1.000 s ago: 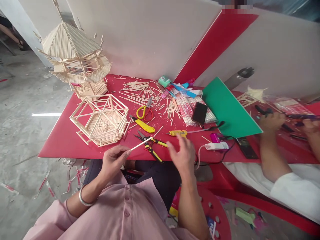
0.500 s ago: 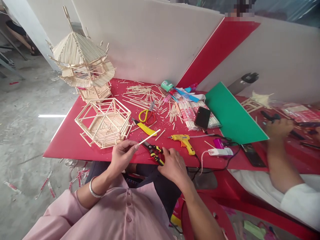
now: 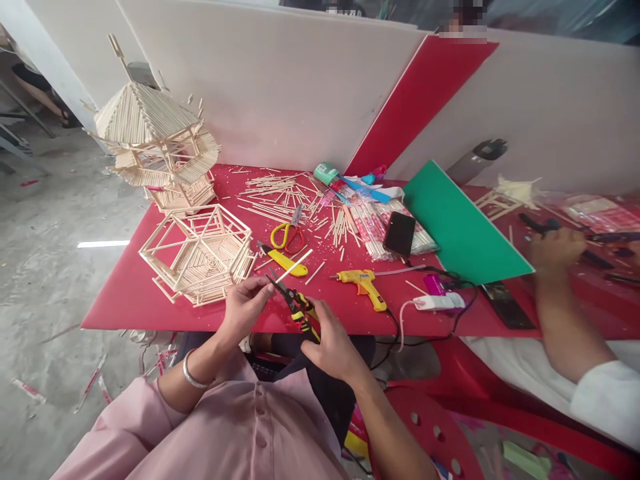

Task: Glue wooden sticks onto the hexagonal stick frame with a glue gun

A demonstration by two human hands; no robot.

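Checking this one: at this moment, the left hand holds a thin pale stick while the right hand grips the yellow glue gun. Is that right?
Not quite: the right hand grips the black-and-yellow cutters; the yellow glue gun lies on the red table, as the head view shows. The left hand does hold a thin pale stick.

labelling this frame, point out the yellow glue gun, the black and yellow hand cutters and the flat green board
yellow glue gun point(image 3: 367, 283), head view: the body
black and yellow hand cutters point(image 3: 295, 305), head view: near the pivot
flat green board point(image 3: 463, 227), head view: middle of its face
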